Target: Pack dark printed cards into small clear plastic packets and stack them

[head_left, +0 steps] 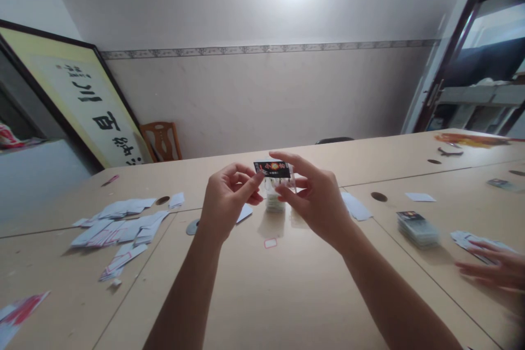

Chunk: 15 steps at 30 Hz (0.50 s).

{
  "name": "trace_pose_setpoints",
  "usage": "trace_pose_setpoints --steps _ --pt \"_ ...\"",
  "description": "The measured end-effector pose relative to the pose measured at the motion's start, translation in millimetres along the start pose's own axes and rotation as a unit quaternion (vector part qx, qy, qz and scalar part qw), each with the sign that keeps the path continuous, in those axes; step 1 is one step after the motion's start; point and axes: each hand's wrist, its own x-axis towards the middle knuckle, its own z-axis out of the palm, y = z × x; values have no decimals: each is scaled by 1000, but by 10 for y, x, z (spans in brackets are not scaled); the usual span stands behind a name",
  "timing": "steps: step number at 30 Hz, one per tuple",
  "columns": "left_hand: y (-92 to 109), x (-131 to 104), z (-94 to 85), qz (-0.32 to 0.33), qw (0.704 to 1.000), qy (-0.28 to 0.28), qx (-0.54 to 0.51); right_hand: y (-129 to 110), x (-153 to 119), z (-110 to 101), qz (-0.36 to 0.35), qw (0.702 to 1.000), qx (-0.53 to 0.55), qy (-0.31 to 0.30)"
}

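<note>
In front of me a small clear packet with a black printed header point(275, 169) is held up between both hands. My left hand point(232, 197) is closed, its thumb and fingertips pinching the header's left end. On the other side my right hand point(314, 188) grips the packet's right edge between thumb and fingers. Small items inside the clear part are too fine to make out. Just below stands a stack of similar clear packets point(275, 203) on the table. A small white label with a red border point(270, 243) lies nearer to me.
White paper slips point(123, 224) lie in piles at left. White sheets point(356, 206) and another packet stack point(417, 228) are at right. Another person's hand point(492, 265) rests over papers at the far right. Cable holes point(379, 197) pierce the table point(279, 295).
</note>
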Motion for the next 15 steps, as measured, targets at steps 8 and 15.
trace_pose_setpoints --steps 8,15 --pt "14 -20 -3 15 999 27 39 -5 2 -17 -19 999 -29 -3" --pt "-57 32 -8 24 1000 2 -1 5 -5 22 -12 996 -82 24"
